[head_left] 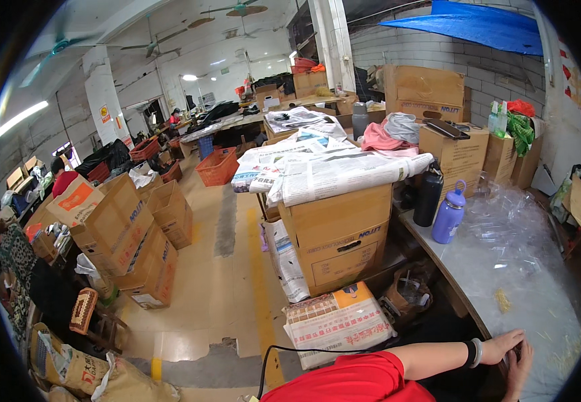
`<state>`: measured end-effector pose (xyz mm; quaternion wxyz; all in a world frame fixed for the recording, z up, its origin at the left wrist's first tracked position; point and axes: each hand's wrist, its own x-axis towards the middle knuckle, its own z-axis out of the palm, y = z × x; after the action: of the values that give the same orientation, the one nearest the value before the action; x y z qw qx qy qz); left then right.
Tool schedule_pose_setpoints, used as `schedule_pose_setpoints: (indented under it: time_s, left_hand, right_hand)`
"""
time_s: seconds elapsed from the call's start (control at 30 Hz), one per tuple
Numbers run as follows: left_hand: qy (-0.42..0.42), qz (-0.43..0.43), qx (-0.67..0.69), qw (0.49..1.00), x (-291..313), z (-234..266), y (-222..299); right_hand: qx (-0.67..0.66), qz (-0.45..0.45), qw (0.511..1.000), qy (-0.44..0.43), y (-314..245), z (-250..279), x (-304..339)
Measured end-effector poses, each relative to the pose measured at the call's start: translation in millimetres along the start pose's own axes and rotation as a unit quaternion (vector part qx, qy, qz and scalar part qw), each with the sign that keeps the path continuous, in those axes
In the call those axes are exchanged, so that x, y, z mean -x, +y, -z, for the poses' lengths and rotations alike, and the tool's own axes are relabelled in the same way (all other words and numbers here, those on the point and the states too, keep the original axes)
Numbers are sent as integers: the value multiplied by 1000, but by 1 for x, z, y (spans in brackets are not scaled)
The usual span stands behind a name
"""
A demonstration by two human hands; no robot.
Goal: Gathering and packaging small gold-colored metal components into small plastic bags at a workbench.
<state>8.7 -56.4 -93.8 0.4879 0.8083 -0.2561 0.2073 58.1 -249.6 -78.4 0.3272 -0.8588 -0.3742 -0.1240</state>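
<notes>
At the lower right, my left hand reaches over the edge of the grey worktable, with a black band and a pale bracelet at its wrist. My right hand meets it there, fingertips against fingertips. Both sets of fingers look bent and closed together. A small dark spot shows between them, too small to name. Thin straw-coloured strands lie on the tabletop beyond the hands. Farther back on it sits a crumpled heap of clear plastic.
A purple bottle and a black bottle stand at the table's left edge. Newspapers cover a large carton. A wrapped newspaper bundle lies on the floor beside me. Stacked cartons line the aisle's left side.
</notes>
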Motion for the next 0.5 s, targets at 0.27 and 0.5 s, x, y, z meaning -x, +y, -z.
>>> schedule_pose_setpoints:
  time_s: [0.27, 0.5]
  left_hand:
    - [-22, 39, -6, 999, 4, 8, 11]
    - [-67, -18, 98, 993, 8, 11, 44]
  right_hand:
    - [-10, 32, 999, 5, 18, -10, -3]
    - [54, 58, 997, 26, 37, -20, 6]
